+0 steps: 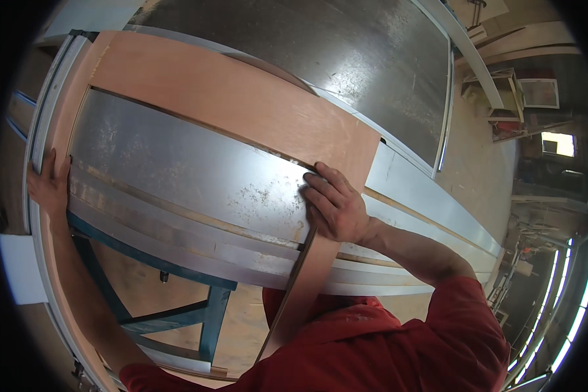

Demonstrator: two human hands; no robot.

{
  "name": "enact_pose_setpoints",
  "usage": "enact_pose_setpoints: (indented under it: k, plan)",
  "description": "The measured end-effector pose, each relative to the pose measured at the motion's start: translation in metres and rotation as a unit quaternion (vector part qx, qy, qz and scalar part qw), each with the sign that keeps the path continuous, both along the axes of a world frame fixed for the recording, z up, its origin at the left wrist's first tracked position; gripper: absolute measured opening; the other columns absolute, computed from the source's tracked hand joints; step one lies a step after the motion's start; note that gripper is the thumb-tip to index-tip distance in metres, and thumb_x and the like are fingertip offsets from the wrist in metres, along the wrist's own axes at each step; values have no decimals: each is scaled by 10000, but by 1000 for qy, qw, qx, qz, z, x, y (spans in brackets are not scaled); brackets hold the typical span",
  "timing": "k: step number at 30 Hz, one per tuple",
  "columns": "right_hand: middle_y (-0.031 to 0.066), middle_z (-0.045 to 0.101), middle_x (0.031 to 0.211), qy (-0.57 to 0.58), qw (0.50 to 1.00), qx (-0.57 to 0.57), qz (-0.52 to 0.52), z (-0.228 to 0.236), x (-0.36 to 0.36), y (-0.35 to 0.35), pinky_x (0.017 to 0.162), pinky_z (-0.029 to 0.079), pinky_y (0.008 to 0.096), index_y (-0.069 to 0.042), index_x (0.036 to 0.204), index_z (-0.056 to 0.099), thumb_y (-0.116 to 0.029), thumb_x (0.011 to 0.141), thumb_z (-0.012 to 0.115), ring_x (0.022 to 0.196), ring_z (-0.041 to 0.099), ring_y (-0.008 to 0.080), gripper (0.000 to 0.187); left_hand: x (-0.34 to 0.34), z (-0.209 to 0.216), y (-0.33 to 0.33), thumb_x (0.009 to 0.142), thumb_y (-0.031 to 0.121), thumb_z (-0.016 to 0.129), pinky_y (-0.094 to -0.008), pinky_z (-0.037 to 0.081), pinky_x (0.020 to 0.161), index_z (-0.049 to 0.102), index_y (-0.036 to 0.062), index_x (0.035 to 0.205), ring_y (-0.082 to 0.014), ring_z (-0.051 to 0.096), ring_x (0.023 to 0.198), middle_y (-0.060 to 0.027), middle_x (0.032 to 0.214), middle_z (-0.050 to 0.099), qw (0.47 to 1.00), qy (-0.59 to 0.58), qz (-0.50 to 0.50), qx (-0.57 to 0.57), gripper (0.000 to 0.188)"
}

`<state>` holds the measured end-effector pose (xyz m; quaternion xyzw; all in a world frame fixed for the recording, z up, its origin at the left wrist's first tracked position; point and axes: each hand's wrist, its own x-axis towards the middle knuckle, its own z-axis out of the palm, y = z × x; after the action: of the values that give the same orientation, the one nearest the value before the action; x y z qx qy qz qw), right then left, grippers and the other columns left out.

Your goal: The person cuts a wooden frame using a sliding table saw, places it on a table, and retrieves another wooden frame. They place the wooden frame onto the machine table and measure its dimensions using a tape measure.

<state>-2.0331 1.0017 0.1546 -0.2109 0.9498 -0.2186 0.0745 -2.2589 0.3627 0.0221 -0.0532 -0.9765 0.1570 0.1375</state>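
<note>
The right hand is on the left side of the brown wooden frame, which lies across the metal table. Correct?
Not quite: the head view shows the right hand on the right side of the wooden frame, which does lie across the metal table.

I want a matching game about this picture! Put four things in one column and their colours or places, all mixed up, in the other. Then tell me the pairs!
Things:
1. Left hand
2. Right hand
3. Shirt
4. Table legs

Colours and places:
A. Red
B. On the right-hand part of the wooden frame
C. Blue-green
D. At the far left side of the wooden frame

Pairs: 1-D, 2-B, 3-A, 4-C
</note>
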Motion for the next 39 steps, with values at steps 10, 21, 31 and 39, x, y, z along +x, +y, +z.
enact_pose_setpoints:
  k: [10,21,31,39]
  plan:
    - [207,644,1238,37,999,7,-9,10,3,8,1039,512,509,21,1111,688,-47,720,750,1281,548,440,401,-9,6,-5,854,677,665,-545,378,1101,651,408,1356,-403,492,1328,-211,1463,476,998,22,10,-55,569]
    - [196,644,1237,60,998,15,-12,12,19,8,1066,487,505,11,1118,686,-81,725,747,1278,552,419,409,-12,11,-29,906,667,616,-515,483,1037,631,393,1383,-389,544,1291,-218,1428,523,992,54,-40,-111,550]
    - [183,639,1244,79,997,19,-13,10,19,14,1081,473,499,8,1147,674,-87,759,732,1290,546,406,404,-24,3,-29,915,627,636,-473,535,918,638,389,1379,-337,617,1130,-175,1340,585,991,80,-38,-100,521]
    - [185,640,1240,87,996,19,-15,14,20,16,1087,471,490,8,1147,670,-84,767,731,1285,549,408,395,-30,-2,-30,900,713,572,-562,435,1061,596,461,1394,-405,517,1317,-223,1432,521,996,26,6,-84,554]
